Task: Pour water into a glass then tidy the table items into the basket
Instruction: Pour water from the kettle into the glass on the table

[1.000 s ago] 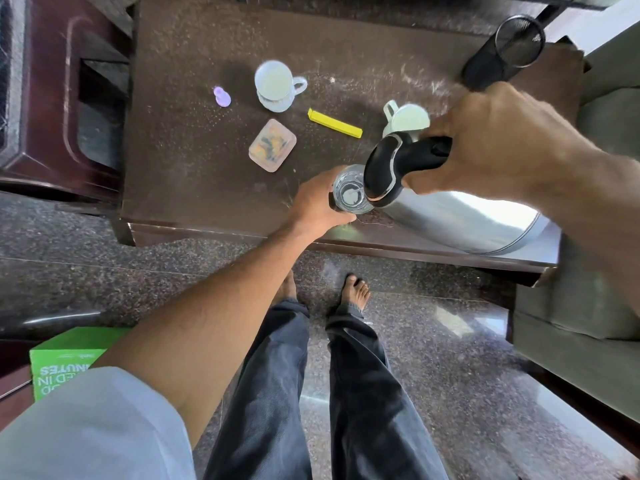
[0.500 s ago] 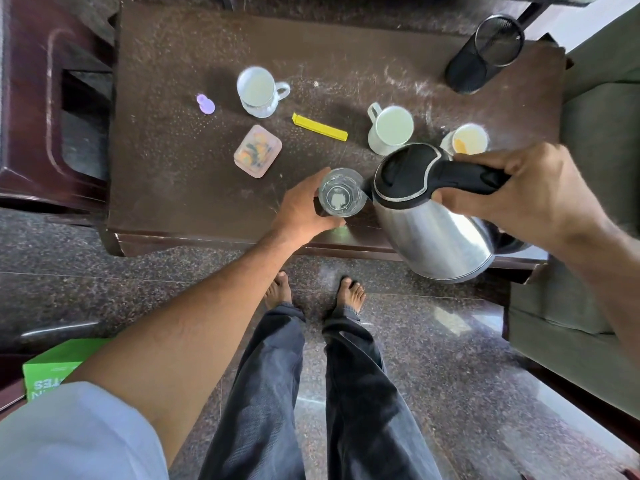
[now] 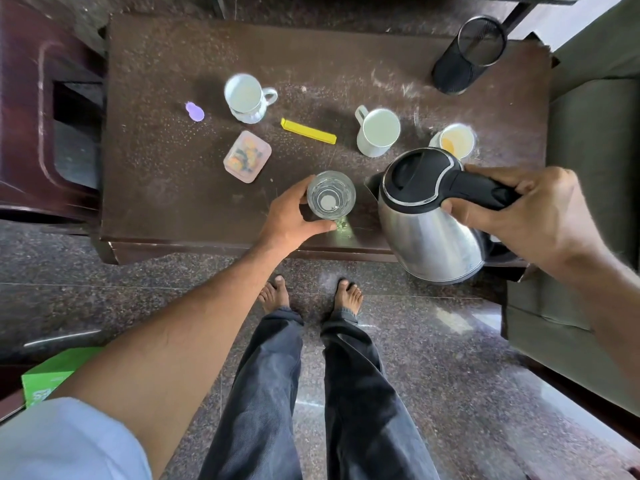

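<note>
A clear glass with water in it stands near the front edge of the brown table. My left hand holds the glass from its left side. My right hand grips the black handle of a steel kettle, which is upright to the right of the glass, over the table's front edge. A black mesh basket stands at the table's far right corner.
On the table lie two white mugs, a cup with yellow residue, a yellow clip, a pink box of small items and a purple piece. A sofa is on the right, a green box on the floor.
The kettle has swung back from a steep tilt over the glass to upright and has moved right, away from the glass. My left hand stays on the glass.
</note>
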